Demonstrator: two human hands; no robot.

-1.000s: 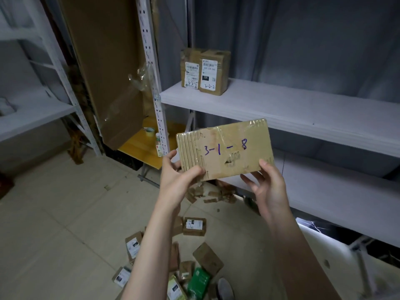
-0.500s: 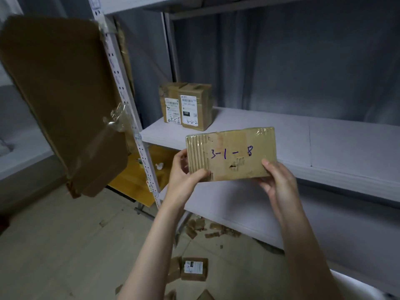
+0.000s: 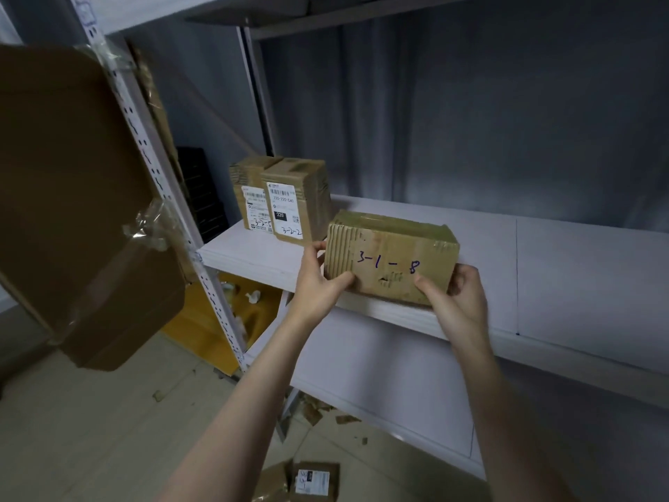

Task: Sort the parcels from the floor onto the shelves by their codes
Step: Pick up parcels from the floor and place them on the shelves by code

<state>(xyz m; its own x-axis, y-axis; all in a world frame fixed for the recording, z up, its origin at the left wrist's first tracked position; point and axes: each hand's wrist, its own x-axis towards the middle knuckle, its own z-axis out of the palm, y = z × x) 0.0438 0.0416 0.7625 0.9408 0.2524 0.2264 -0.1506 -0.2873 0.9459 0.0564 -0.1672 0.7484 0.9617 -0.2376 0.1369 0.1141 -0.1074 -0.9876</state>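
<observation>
A brown cardboard parcel point(image 3: 391, 260) with "3-1-8" handwritten in blue sits at the front edge of the white middle shelf point(image 3: 543, 269). My left hand point(image 3: 318, 280) grips its left end, thumb on the front face. My right hand point(image 3: 456, 295) grips its lower right corner. Two upright parcels stand at the shelf's left end, marked "3-2-5" point(image 3: 253, 201) and "3-2-2" point(image 3: 293, 202). Whether the held parcel rests on the shelf or hovers just over it, I cannot tell.
A white perforated upright point(image 3: 159, 182) frames the shelf on the left, with a big cardboard sheet point(image 3: 72, 211) taped to it. A lower shelf point(image 3: 380, 378) lies beneath. Parcels point(image 3: 315, 480) and cardboard scraps lie on the tiled floor. A yellow surface point(image 3: 213, 327) shows behind the upright.
The parcel has gone up and forward from chest height to the middle shelf's front edge. My view rose from the floor toward the shelves. Both hands kept their hold.
</observation>
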